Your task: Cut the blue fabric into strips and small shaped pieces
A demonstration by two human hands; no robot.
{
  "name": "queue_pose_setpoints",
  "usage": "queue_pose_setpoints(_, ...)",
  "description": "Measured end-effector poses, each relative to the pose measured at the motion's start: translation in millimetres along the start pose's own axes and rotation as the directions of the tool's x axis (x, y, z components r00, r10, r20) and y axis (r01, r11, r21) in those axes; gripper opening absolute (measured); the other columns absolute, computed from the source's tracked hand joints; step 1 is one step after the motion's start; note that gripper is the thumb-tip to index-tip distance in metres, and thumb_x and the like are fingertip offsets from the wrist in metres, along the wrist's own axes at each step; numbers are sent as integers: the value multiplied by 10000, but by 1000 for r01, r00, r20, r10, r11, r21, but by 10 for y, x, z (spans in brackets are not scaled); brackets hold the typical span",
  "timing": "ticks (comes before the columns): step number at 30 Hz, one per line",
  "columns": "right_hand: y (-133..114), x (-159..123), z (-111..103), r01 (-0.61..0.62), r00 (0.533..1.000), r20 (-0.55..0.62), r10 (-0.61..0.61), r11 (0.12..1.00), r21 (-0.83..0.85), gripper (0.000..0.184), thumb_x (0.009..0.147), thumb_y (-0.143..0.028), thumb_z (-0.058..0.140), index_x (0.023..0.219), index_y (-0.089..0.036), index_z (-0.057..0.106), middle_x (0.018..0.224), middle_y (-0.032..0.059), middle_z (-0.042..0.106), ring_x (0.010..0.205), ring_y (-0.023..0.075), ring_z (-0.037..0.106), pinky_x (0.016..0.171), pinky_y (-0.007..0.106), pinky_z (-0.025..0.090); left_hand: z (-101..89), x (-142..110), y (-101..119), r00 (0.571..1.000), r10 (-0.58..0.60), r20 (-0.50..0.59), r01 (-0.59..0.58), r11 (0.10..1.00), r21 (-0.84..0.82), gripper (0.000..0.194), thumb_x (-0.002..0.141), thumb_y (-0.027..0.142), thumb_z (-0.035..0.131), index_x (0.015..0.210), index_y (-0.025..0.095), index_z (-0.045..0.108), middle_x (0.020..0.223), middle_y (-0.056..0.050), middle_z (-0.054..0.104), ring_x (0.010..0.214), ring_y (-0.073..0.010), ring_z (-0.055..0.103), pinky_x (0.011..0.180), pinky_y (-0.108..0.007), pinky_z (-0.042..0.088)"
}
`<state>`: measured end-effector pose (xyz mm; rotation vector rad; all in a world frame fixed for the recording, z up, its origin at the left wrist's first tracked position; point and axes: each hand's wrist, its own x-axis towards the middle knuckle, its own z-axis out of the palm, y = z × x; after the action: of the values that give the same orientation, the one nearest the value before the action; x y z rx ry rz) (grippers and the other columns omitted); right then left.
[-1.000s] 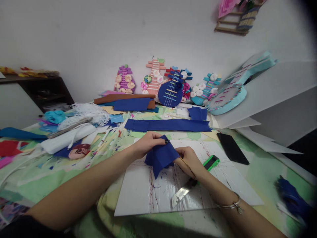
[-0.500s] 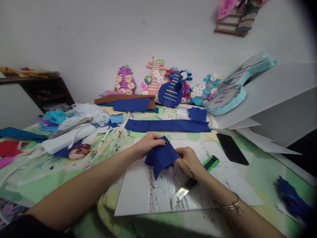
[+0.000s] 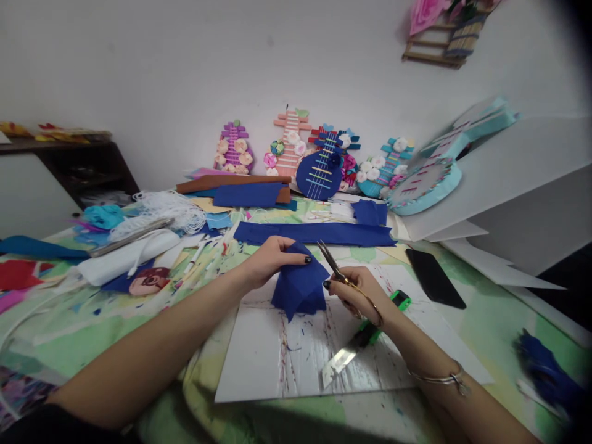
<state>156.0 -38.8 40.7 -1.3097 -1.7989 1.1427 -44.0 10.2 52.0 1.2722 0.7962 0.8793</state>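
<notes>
My left hand pinches a folded piece of dark blue felt and holds it up over a white board. My right hand grips a pair of small gold scissors, blades pointing up and away, just right of the felt. A green utility knife with its blade out lies on the board under my right wrist.
A long blue felt strip lies beyond the board. A black phone rests at the right. Small decorated guitar models lean against the wall. White cords, fabric scraps and foam sheets crowd the left side. White panels slant at right.
My right hand drew back from the felt and now shows the scissors raised beside it. My left hand lifted the felt slightly up and back.
</notes>
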Motion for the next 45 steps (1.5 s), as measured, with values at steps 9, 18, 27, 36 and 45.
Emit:
queue_pose_setpoints(9, -8, -23, -20, 79, 994, 88, -70, 992, -97, 170, 733, -310, 533, 699, -144, 533, 471, -52, 404, 411, 70, 361, 411, 201, 263, -28, 8, 31, 998, 13, -56, -18, 996, -87, 160, 577, 155, 732, 674, 90, 622, 636, -26, 632, 549, -88, 557, 543, -203, 430)
queue_pose_setpoints(18, -17, -34, -36, 97, 993, 88, -83, 980, -173, 175, 735, -297, 515, 657, -142, 535, 508, -42, 408, 457, 77, 374, 435, 199, 264, -35, 20, 23, 996, 43, -73, -52, 989, -137, 181, 572, 142, 721, 695, 99, 596, 640, -7, 614, 571, -83, 562, 550, -186, 425)
queue_pose_setpoints(27, 26, -14, -28, 102, 994, 61, -90, 965, -241, 207, 722, -314, 498, 603, -144, 508, 507, -45, 340, 484, 79, 323, 446, 206, 236, -31, 15, 31, 997, 36, -72, -44, 993, -107, 183, 564, 154, 724, 697, 108, 606, 623, 3, 605, 559, -85, 544, 569, -207, 420)
queue_pose_setpoints(36, 66, 8, -34, 119, 993, 40, -112, 947, -299, 255, 728, -328, 497, 548, -151, 457, 507, -47, 291, 492, 75, 268, 449, 214, 192, -33, 16, 30, 997, 30, -72, -38, 992, -121, 159, 577, 131, 712, 691, 104, 604, 619, -2, 596, 549, -80, 534, 574, -215, 418)
queue_pose_setpoints(45, 72, 7, -33, 88, 996, 20, -86, 946, -313, 289, 724, -340, 496, 515, -159, 413, 484, -48, 284, 469, 70, 276, 439, 213, 183, -36, 15, 29, 998, 20, -64, -28, 992, -126, 163, 571, 132, 719, 677, 104, 598, 607, 3, 589, 544, -80, 531, 560, -212, 402)
